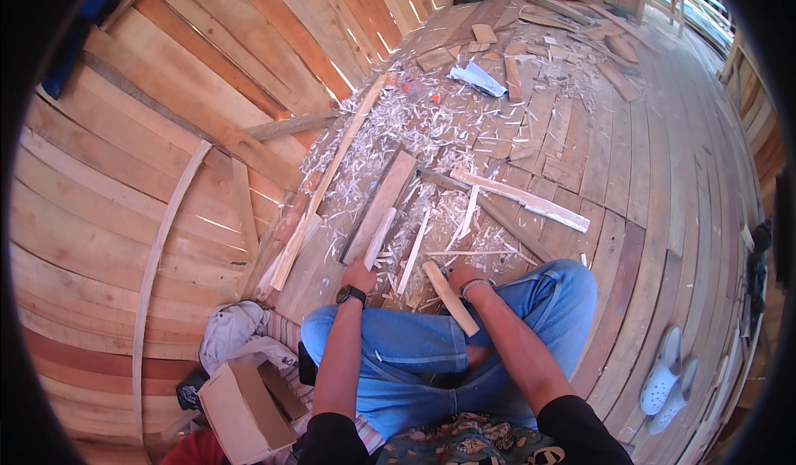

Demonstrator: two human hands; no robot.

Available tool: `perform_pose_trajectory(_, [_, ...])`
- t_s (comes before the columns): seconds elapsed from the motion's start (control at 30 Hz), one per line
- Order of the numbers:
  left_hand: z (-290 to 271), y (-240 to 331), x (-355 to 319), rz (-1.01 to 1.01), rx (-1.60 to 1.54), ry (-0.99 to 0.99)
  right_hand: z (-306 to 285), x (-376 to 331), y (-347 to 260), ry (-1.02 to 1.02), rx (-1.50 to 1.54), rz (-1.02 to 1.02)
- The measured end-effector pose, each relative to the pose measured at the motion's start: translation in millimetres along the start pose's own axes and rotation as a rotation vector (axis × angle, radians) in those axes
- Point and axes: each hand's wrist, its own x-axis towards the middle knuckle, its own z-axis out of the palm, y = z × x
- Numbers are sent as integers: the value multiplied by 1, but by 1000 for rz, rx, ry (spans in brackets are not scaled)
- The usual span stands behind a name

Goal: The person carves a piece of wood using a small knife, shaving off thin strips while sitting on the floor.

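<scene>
I sit on a plank floor in blue jeans. My left hand (358,276), with a black watch on the wrist, grips the near end of a pale wood strip (379,238) that lies against a darker board (383,204). My right hand (464,280) is closed around a short wooden handle (450,298) that runs back over my knee; its working end is hidden by the hand. Thin pale slivers (414,251) and wood shavings (414,125) are scattered in front of both hands.
A curved plank wall (124,175) rises on the left. A cardboard box (245,411) and crumpled cloth (232,328) lie by my left hip. White clogs (667,378) sit at right. Offcuts (531,50) and a long pale slat (522,199) litter the floor ahead.
</scene>
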Motion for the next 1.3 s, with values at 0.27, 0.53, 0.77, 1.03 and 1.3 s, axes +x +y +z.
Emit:
perform_pose_trajectory(0.27, [23,29,-50,191,194,279,-44,-36,-10,34,4,-30])
perform_pose_trajectory(0.53, [61,128,-134,161,-272,-128,-96,-78,3,382,330,-16])
perform_pose_trajectory(0.77, [13,101,-116,27,-1404,-632,-110,-95,-6,545,607,-129])
perform_pose_trajectory(1.03, [-53,125,-191,175,-1735,-834,-107,-100,-16,195,1701,-348])
perform_pose_trajectory(1.3, [-67,136,-219,221,-1627,-927,-114,-101,-7,287,1778,-340])
